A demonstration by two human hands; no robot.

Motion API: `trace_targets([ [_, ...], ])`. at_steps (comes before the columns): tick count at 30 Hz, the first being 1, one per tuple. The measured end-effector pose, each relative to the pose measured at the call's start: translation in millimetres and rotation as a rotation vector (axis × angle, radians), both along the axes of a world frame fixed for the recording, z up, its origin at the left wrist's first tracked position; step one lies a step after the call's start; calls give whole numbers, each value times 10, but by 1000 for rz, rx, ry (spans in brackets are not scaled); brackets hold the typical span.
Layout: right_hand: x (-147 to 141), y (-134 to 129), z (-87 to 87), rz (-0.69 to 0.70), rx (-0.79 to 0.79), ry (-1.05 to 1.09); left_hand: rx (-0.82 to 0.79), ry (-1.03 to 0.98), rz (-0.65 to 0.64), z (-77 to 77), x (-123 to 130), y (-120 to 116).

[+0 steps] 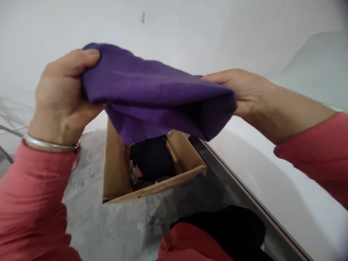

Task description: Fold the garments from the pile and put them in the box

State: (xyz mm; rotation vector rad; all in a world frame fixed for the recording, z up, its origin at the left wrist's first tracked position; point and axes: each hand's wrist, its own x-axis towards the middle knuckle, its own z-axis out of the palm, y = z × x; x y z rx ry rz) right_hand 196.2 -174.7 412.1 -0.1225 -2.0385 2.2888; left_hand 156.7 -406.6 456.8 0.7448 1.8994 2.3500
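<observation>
A folded purple cloth (146,94) hangs between my hands, held up over an open cardboard box (116,163). My left hand (63,96) grips its left end, with the thumb on top and a silver bangle (51,145) on the wrist. My right hand (239,90) pinches the right end, its fingers partly hidden in the fold. Inside the box lies a dark navy or black garment (152,159), with a scrap of patterned fabric (134,172) beside it. The cloth hides the box's far side. Coral-pink sleeves cover both forearms.
The box rests on a mottled grey stone surface (95,203). To the right, a white panel (272,181) runs diagonally with a dark edge. A black cloth (225,228) and a red-orange cloth (190,246) lie at the bottom of the view.
</observation>
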Motion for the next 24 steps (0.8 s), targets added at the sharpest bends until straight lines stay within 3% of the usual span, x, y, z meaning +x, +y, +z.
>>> trace_targets([
  [4,-383,-258,-270,169,-98,-155,-57,-165,160,-270,-173,-284],
  [8,-689,-368,-671,84,-11,-330,-78,-378,191,-718,-512,-448],
  [11,-859,-420,-861,35,28,-369,-79,-448,176,-973,-754,-501],
  [15,-1003,-451,-886,4,-7,-256,-33,-276,117,-1034,-889,-537],
  [18,-1052,-406,-947,23,-60,-127,-51,-241,136,-1102,-816,-567],
  [21,-1050,-298,-1206,8,57,-203,-259,-431,153,-1448,-634,-575],
  [24,-980,-174,-1511,-57,370,-396,-757,-622,-7,-2005,-466,-567],
])
